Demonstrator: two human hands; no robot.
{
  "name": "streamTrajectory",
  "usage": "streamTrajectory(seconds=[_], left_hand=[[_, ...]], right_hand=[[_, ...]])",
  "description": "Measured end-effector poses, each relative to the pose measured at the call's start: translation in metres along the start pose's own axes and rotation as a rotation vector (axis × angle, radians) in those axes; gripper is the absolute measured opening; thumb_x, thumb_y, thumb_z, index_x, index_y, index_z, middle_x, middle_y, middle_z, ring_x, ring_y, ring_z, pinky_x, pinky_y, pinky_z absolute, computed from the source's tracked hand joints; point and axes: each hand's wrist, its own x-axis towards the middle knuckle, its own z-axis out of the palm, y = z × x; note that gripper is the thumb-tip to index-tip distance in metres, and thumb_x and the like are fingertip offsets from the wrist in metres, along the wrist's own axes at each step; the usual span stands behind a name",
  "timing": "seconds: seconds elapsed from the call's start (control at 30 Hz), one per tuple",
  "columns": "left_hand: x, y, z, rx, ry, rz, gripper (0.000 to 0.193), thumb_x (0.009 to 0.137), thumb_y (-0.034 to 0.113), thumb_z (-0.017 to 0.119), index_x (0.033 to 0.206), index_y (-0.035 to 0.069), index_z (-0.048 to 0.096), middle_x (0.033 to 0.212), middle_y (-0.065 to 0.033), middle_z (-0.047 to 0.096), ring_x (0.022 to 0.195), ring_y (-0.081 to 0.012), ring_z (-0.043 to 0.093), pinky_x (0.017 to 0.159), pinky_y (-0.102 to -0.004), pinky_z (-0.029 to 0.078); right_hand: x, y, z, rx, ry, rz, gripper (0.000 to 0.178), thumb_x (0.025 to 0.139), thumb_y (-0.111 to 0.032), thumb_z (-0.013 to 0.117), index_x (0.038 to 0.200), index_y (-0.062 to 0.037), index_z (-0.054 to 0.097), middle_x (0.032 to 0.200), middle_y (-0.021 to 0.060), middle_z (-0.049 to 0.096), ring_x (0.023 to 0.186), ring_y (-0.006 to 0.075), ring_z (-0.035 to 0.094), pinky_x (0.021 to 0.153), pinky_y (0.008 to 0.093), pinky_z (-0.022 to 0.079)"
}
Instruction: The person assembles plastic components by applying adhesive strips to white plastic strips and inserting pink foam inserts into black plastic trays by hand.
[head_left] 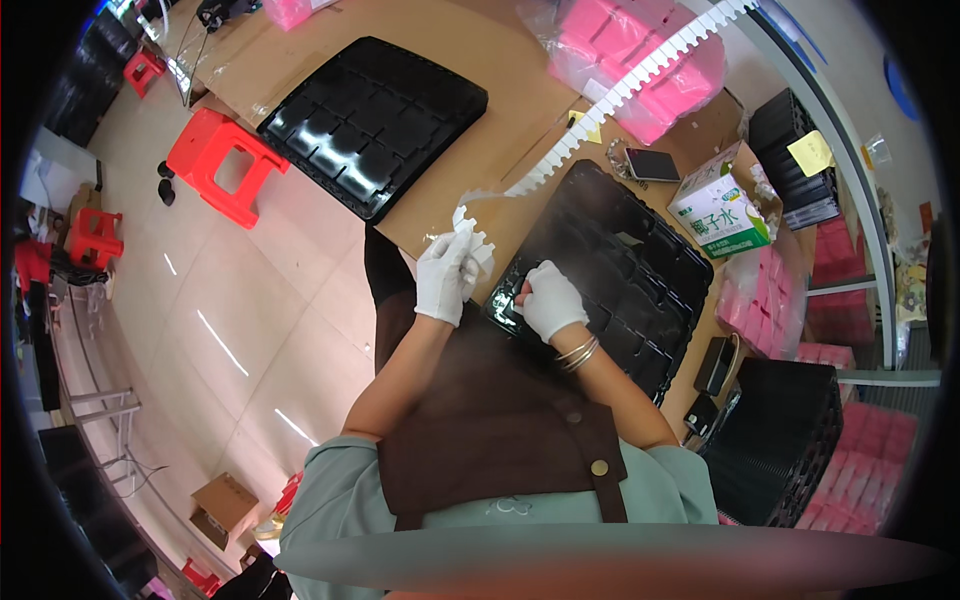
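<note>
My left hand [445, 277], in a white glove, pinches the near end of a long white strip [580, 130] with a toothed edge. The strip curves away to the far right, past the top edge of the view. My right hand [553, 303], also gloved, is curled closed over the near left corner of a black plastic tray [625, 280] with rows of compartments. Whatever its fingers may hold is hidden. A second black tray [375, 120] lies on the cardboard-covered table [425, 222], farther off to the left.
Pink bundles in clear plastic [645, 60] lie at the far right. A phone [652, 164] and a white-green carton [727, 205] lie beyond the near tray. Stacked black trays [775, 430] stand at right. Left of the table is a red stool [222, 165].
</note>
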Motion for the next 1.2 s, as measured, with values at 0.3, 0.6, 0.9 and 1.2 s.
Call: streamTrajectory(seconds=[0.3,0.6,0.9,1.2], left_hand=[[-0.003,0.001,0.003,-0.066,-0.008,-0.014,0.018,0.089,0.019,0.060,0.089,0.001,0.060,0.058,-0.0012,0.054,0.044,-0.0039,0.044,0.041,-0.0155,0.033],[-0.002,-0.003,0.007,0.017,0.010,-0.032,0.022,0.089,0.024,0.059,0.092,0.003,0.061,0.061,-0.0014,0.057,0.044,-0.0030,0.044,0.041,-0.0153,0.032],[-0.019,-0.001,0.015,0.094,-0.093,-0.070,0.020,0.089,0.023,0.059,0.086,0.004,0.061,0.062,-0.0020,0.057,0.047,-0.0054,0.049,0.042,-0.0176,0.036],[-0.023,0.012,0.030,0.109,-0.087,-0.155,0.022,0.086,0.026,0.063,0.086,0.004,0.059,0.056,-0.0018,0.053,0.040,-0.0074,0.047,0.037,-0.0198,0.034]], right_hand=[[-0.006,0.012,-0.002,0.149,-0.003,-0.044,0.006,0.071,-0.004,0.065,0.070,-0.0022,0.059,0.086,0.0137,0.056,0.082,0.0306,0.059,0.071,0.0388,0.047],[-0.010,0.037,0.007,0.379,0.002,-0.239,0.007,0.072,0.005,0.058,0.072,-0.0012,0.056,0.081,0.0084,0.056,0.073,0.0230,0.059,0.068,0.0295,0.047],[0.010,-0.008,0.008,1.010,0.164,-0.195,0.007,0.080,0.001,0.059,0.082,-0.0031,0.054,0.079,-0.0007,0.055,0.071,0.0061,0.051,0.065,0.0209,0.042],[-0.007,-0.013,0.008,1.076,0.209,-0.081,0.005,0.080,-0.003,0.062,0.083,-0.0003,0.059,0.078,0.0006,0.060,0.067,0.0072,0.053,0.063,0.0224,0.043]])
